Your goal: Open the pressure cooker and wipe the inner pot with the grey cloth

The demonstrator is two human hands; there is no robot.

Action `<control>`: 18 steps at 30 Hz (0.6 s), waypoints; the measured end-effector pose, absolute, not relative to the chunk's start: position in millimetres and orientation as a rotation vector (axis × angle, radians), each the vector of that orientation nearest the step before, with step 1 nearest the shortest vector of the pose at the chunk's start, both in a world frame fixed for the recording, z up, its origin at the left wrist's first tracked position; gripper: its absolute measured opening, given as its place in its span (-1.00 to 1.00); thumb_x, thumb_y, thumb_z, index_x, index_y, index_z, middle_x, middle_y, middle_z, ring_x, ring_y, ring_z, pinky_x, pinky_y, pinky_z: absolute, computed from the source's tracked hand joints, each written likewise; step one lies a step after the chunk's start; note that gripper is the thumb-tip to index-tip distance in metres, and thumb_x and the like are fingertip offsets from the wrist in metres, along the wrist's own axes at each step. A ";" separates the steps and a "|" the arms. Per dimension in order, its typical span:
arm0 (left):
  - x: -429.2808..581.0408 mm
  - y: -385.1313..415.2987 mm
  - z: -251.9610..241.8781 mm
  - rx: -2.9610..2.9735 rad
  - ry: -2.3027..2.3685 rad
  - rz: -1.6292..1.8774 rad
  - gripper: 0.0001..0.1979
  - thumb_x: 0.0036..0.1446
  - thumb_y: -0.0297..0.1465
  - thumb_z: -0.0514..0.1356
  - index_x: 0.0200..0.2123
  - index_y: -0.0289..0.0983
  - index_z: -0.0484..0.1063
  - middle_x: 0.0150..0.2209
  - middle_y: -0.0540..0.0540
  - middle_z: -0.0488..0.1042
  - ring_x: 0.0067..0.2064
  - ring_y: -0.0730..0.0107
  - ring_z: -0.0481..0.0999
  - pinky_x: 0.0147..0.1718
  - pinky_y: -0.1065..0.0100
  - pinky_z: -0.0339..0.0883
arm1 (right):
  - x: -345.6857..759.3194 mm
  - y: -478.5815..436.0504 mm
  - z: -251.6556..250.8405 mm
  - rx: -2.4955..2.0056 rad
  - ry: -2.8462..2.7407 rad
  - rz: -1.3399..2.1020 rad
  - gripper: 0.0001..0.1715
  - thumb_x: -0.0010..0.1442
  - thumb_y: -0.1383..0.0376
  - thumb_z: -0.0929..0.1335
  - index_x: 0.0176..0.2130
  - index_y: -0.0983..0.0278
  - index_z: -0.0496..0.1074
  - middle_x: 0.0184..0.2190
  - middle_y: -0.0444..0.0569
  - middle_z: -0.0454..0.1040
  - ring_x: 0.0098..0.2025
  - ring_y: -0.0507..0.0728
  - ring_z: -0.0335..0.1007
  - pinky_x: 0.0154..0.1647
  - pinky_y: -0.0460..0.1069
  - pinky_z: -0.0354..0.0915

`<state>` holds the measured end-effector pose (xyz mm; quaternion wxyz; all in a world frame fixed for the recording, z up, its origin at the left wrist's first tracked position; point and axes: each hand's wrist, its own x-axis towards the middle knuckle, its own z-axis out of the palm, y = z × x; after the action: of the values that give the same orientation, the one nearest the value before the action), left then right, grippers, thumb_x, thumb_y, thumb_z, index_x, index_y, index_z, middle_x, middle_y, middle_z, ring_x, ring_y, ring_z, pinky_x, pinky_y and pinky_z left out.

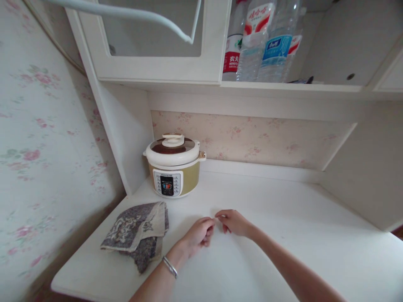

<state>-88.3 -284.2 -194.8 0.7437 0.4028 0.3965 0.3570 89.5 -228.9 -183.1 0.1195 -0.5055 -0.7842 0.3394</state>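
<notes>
1. Nearest the hands is a patterned terry towel (132,233), loosely folded on the white countertop (267,195) at 9 o'clock from them, apart from the fingers.
2. The left hand (200,232) has its fingers curled in; the right hand (233,222) has its fingers bent, thumb and forefinger pointing to 9 o'clock. Their tips meet or nearly meet; whether either pinches something small cannot be told.
3. Such close fingertip work probably goes best with a light touch, loose wrists and both hands kept level with each other.
4. The silver bangle (170,267) on the left wrist sits just beside the towel's edge; the person would do well to keep that forearm clear, since the loose folds could snag or shift.
5. At 11 o'clock stands an electric pressure cooker (174,167), lid on, control panel facing the person; elbows and sleeves have ample room on the 3 o'clock side.
6. Higher up, between 12 and 1 o'clock, plastic water bottles (277,50) stand in an open cabinet.
</notes>
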 end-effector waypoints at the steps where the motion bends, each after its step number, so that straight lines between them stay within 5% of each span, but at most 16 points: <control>1: -88.2 -284.0 -194.6 0.878 0.872 0.784 -0.71 0.06 -0.18 0.14 -0.49 -0.23 0.15 -0.64 0.18 0.04 -0.65 0.63 -0.07 -0.64 0.42 -0.23 | 88.4 -216.9 -176.9 -1.448 -2.275 1.021 -0.59 0.22 0.30 0.16 -0.09 0.27 0.50 -0.56 -0.10 0.52 -0.56 0.00 0.33 -0.41 -0.12 0.22; 6: -89.1 -284.7 -192.3 0.848 0.848 0.772 -0.71 0.04 -0.18 0.16 -0.49 -0.21 0.13 -0.64 0.18 0.03 -0.66 0.63 -0.07 -0.63 0.42 -0.23 | 62.6 -160.0 -135.3 -1.473 -1.899 1.117 -0.67 0.09 0.39 0.30 -0.12 0.29 0.47 -0.34 -0.07 0.53 -0.59 -0.07 0.26 -0.54 -0.15 0.16; 12: -93.5 -284.6 -189.2 0.795 0.842 0.773 -0.71 0.03 -0.18 0.17 -0.49 -0.21 0.14 -0.64 0.17 0.05 -0.66 0.63 -0.05 -0.64 0.43 -0.20 | 15.2 -103.2 -80.7 -1.438 -1.512 1.148 -0.60 0.26 0.11 0.17 -0.01 0.27 0.26 -0.18 0.03 0.44 -0.52 -0.05 0.30 -0.56 -0.14 0.23; 18: -93.4 -280.4 -192.9 0.768 0.862 0.789 -0.72 0.03 -0.20 0.15 -0.50 -0.21 0.13 -0.65 0.16 0.04 -0.68 0.63 -0.05 -0.66 0.42 -0.21 | -16.4 -61.3 -59.1 -1.410 -1.338 1.264 -0.54 0.27 -0.01 0.11 -0.13 0.28 0.28 -0.36 -0.03 0.38 -0.55 -0.03 0.26 -0.55 -0.10 0.25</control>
<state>-93.4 -280.4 -192.9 0.7654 0.3537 0.3965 0.3631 -16.4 -61.3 -59.1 0.3999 -0.5574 -0.5288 0.4998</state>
